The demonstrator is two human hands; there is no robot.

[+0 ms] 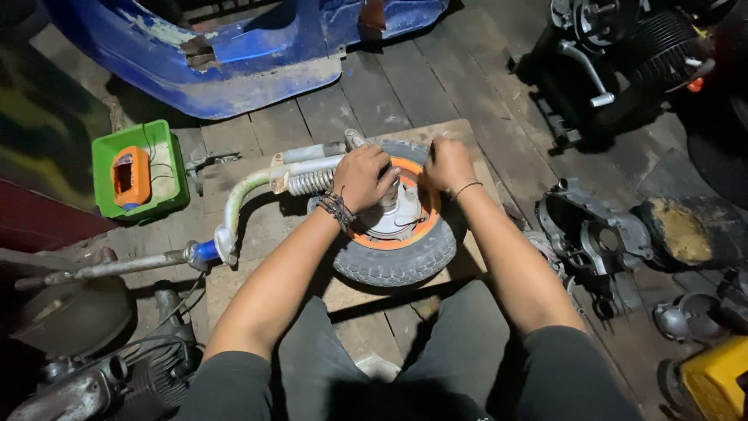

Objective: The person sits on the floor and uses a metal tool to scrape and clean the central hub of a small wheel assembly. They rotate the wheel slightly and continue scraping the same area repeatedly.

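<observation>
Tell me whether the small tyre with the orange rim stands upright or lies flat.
Flat: the small black tyre with the orange rim lies on its side, hub up, on the wooden board.

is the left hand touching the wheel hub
Touching. The head view shows the left hand wrapped over the top of the metal hub inside the orange rim, with no gap visible between them.

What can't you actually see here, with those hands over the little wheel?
- Head view: the wheel hub centre, covered by the left hand and right hand.
- Any tool in the fists: hidden by the fingers.
- Blue body panel: cut off by the top edge.
- Engine parts at upper right: too dark.
</observation>
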